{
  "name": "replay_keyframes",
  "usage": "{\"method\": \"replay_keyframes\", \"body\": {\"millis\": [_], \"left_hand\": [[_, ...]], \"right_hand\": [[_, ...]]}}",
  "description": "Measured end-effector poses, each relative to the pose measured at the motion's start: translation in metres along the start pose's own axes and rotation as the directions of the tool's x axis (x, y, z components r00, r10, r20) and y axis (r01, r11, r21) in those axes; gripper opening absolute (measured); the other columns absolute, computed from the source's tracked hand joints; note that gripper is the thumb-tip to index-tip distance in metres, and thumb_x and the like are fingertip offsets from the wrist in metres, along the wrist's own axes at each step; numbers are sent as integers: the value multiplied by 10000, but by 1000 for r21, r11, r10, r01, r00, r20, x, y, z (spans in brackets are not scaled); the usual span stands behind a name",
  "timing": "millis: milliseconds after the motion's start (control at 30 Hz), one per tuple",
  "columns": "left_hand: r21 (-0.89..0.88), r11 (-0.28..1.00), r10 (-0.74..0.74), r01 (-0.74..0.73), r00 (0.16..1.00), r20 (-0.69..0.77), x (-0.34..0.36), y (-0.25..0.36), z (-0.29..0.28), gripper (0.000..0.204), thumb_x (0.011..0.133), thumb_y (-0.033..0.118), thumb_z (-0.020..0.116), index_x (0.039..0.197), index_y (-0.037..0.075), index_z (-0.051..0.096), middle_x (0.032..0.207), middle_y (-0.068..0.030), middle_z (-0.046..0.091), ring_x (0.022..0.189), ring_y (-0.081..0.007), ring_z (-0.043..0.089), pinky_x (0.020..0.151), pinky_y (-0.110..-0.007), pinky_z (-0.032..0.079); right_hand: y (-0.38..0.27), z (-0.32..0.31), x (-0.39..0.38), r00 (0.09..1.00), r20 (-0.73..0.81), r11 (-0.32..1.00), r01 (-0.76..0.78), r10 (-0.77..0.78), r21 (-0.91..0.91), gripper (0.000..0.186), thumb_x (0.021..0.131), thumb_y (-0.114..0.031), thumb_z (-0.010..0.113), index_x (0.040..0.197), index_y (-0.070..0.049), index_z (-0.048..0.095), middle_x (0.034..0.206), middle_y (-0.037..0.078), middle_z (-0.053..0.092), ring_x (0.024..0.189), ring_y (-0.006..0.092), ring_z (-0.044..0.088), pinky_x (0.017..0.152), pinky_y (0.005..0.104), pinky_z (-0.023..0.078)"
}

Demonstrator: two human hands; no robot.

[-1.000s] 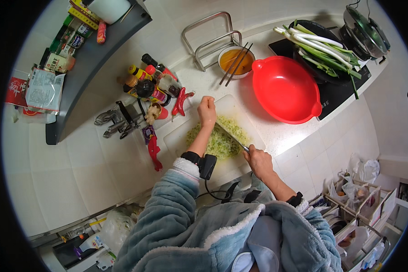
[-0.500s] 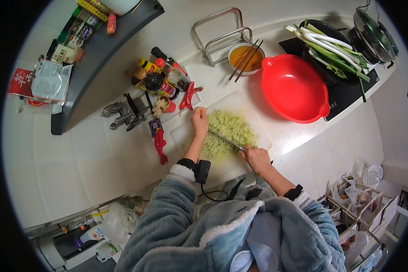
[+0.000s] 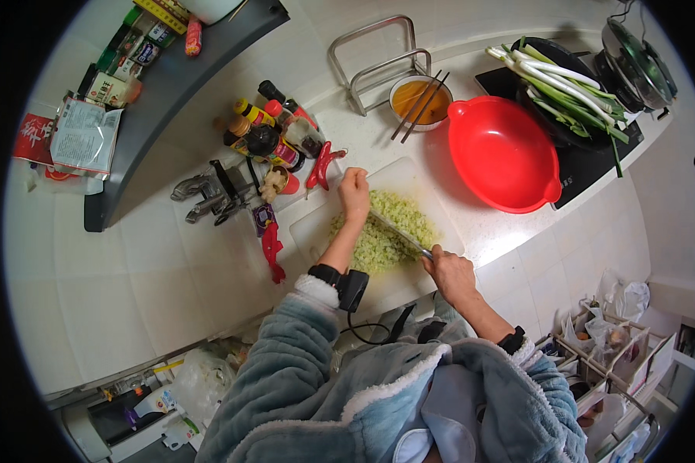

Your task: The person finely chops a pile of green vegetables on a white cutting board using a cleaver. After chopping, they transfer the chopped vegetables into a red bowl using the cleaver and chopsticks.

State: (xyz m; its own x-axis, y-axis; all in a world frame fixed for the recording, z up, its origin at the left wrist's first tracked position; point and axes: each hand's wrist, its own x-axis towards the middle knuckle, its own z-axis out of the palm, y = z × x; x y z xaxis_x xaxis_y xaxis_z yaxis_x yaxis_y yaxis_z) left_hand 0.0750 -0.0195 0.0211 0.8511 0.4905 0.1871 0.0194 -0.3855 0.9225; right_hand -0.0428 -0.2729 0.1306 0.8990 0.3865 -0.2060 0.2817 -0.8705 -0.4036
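The right hand [image 3: 451,276] grips a silvery metal knife [image 3: 402,232] over chopped pale-green vegetable [image 3: 374,248]; the left hand [image 3: 354,192] curls, its hold unclear.

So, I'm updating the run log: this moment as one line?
right hand: grips knife | left hand: by knife's far end | chopped greens: on cutting board | red basin: right of board

On my remote feed, I cannot tell whether the left hand [image 3: 354,193] touches the knife [image 3: 398,231]; the right hand [image 3: 451,275] masks part of its handle, and the top edge crops a white container [image 3: 211,7].
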Motion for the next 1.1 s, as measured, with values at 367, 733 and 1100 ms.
{"method": "replay_keyframes", "body": {"millis": [367, 733, 1100], "left_hand": [[-122, 993, 32, -7, 979, 200, 7, 31, 83, 144, 912, 146, 550, 843, 25, 586, 555, 3, 478, 504, -75, 426, 476, -279, 365], [32, 999, -22, 17, 988, 151, -3, 10, 27, 112, 904, 94, 526, 868, 7, 586, 664, -117, 596, 570, -196, 552, 561, -344, 448], [-28, 998, 56, -54, 996, 68, -16, 2, 0, 122, 907, 103, 526, 873, 2, 585, 719, -133, 615, 628, -210, 565, 615, -352, 458]], "right_hand": [[31, 18, 5, 974, -117, 981, -192, 193, 20, 333, 904, -357, 560, 845, -33, 511, 693, 174, 640, 595, 364, 636, 535, 466, 505], [16, 16, 3, 995, -85, 998, -53, 55, 16, 344, 898, -364, 570, 834, -30, 518, 638, 182, 628, 548, 356, 626, 503, 443, 509], [10, 16, 8, 1000, -30, 1000, -1, 2, 28, 322, 894, -359, 565, 850, -42, 532, 637, 179, 630, 558, 356, 631, 503, 444, 506]]}}
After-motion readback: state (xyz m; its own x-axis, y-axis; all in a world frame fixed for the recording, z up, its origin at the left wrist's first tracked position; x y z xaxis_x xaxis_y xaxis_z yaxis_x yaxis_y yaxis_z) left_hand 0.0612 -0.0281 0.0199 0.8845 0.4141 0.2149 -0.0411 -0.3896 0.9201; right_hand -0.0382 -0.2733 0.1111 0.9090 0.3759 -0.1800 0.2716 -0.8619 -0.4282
